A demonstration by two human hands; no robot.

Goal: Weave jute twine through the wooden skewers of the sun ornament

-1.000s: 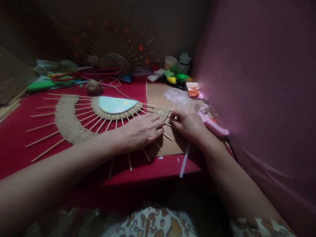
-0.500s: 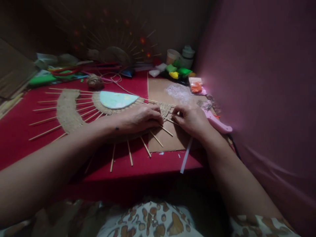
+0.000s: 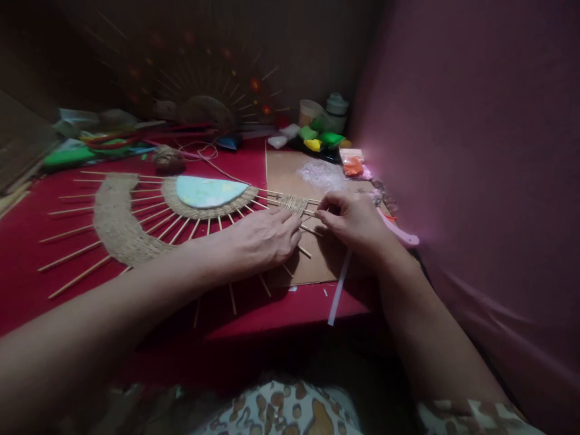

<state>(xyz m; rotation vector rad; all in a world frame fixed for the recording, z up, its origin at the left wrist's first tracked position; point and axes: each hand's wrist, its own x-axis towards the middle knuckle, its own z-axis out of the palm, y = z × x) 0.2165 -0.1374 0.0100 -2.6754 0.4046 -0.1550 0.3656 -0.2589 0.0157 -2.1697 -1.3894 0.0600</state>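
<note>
A half-circle piece of thin sticks point(image 3: 75, 278) and woven twine lies before me, with a pale blue half-disc point(image 3: 211, 191) at its centre. Its wide outer woven band point(image 3: 113, 226) runs round the left side, partly hidden by my left forearm. At the right end, a short woven section point(image 3: 293, 204) joins several sticks. My left hand point(image 3: 267, 241) bends over this section from the near side, fingers together and pressed on it; the thumb is hidden. Just right of it, my right hand point(image 3: 351, 217) pinches at a stick's end; any twine between the fingertips is too small to see.
Brown cardboard point(image 3: 283, 172) lies under the right end, on red cloth point(image 3: 244, 157). A twine ball point(image 3: 167, 159) sits behind the piece. Colourful packets point(image 3: 330, 139), a cup point(image 3: 310, 112) and a pink glue gun point(image 3: 401, 234) stand or lie around. A white stick point(image 3: 339, 293) overhangs the front edge.
My left hand has moved down and slightly left, flattening over the sticks and uncovering more of the woven section. The right hand's fingers stay pinched near the stick ends. The whole view has shifted slightly.
</note>
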